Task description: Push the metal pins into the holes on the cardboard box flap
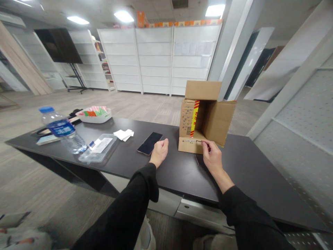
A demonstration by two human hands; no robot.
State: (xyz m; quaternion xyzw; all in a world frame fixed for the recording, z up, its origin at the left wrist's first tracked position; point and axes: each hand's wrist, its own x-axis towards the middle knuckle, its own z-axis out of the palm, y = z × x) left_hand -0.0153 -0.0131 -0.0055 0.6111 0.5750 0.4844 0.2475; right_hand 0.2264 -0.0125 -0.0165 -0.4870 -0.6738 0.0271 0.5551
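Note:
An open cardboard box [188,119] stands on the dark table, its opening facing me, with flaps out at the top, right and bottom. Yellow and red tape runs down its left inner edge. My right hand [212,156] is pinched at the lower flap, on something small and thin that I cannot make out. My left hand [159,152] is closed in a loose fist beside a black phone [149,143]; what it holds, if anything, is hidden. A thin dark item [197,159] lies on the table just left of my right hand.
On the left of the table [249,173] are a water bottle [62,128], a clear plastic case [100,149], white paper [124,134] and a white basket [96,118] of colourful packets. White shelving [153,59] stands behind.

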